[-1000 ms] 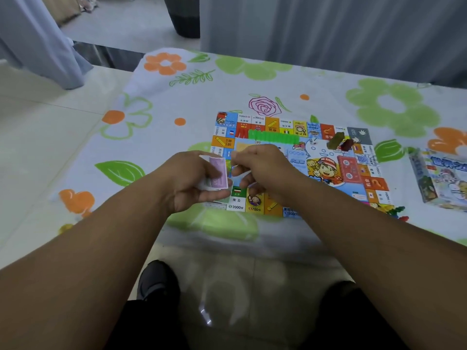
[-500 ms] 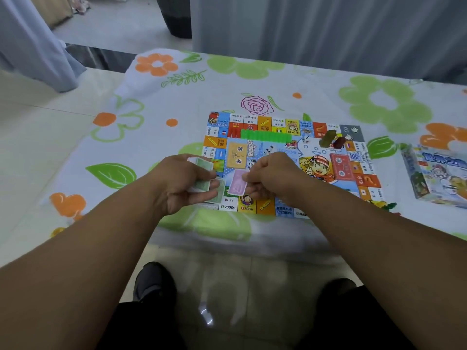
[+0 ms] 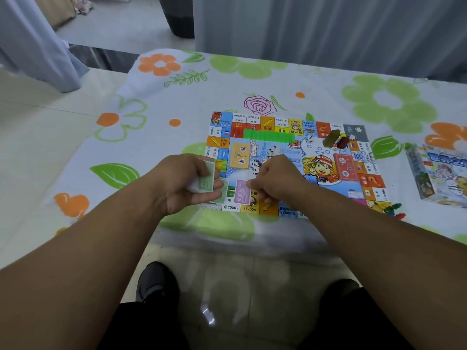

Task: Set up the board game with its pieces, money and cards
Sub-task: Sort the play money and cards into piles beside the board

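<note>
While the left hand [image 3: 182,188] grips a stack of green notes [image 3: 205,183] at the centre-left of the frame, the right hand [image 3: 275,183] pinches the right edge of a purple note [image 3: 241,195], which lies on the game board [image 3: 267,123] near its lower edge. Yellow cards [image 3: 240,156] and red cards [image 3: 345,168] rest on the board; the game box [image 3: 434,173] is at the right edge.

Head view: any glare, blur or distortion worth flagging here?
Head view: wide-angle bowing stretches the game box at the right edge; light is soft, shadows faint; one small glare spot on the glossy floor; board print is legible, the green notes in the left hand look soft.
</note>
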Motion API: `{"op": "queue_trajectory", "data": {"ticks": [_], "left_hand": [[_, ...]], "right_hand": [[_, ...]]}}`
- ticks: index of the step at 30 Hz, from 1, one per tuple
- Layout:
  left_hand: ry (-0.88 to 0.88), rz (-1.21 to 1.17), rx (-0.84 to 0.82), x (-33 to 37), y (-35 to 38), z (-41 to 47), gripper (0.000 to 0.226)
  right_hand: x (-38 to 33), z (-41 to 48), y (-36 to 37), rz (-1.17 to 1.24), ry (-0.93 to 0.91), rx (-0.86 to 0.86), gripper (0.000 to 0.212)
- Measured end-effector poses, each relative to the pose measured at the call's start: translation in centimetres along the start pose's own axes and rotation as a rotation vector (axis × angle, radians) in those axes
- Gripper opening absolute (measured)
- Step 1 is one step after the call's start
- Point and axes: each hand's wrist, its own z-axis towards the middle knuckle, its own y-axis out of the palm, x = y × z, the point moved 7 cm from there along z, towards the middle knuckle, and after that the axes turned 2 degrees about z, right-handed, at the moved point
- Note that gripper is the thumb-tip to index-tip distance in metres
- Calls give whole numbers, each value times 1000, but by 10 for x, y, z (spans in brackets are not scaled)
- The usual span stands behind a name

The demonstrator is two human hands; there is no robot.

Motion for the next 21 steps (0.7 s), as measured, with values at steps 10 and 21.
{"op": "queue_trajectory", "data": {"ticks": [10, 21], "left_hand": [[32, 100, 6, -2, -1, -1, 36], [30, 66, 140, 1, -27, 1, 24]], "right_hand": [[-49, -15, 34, 288, -219, -167, 22], [-39, 0, 33, 219, -98, -61, 19]]}}
